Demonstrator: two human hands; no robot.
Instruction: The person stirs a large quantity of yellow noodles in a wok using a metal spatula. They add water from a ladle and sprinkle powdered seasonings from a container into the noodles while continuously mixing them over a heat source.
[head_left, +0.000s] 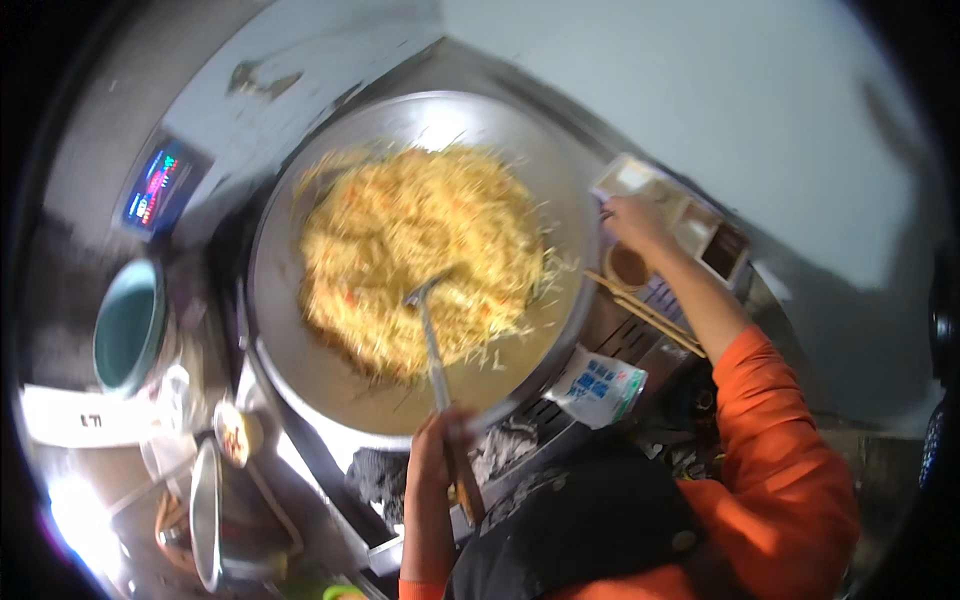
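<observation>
A large metal wok (517, 131) holds a heap of yellow shredded food (420, 217) with small orange-red bits through it. My left hand (436, 446) grips the handle of a long wok spatula (435, 356), whose metal head rests in the heap. To the right, my right hand (637, 225) is at the near left end of a compartmented seasoning box (684, 193). Its fingertips are blurred, so whether they hold anything is unclear. Below that hand are a small brown-filled bowl (627, 266) and a pair of wooden chopsticks (652, 316).
A printed white plastic bag (596, 386) lies beside the wok's lower right rim. Dark cloth (379, 480) and a grey rag (506, 450) sit at its front edge. Leftward are a lit control panel (161, 184), a teal basin (127, 330) and a metal pot (206, 517). Walls rise behind.
</observation>
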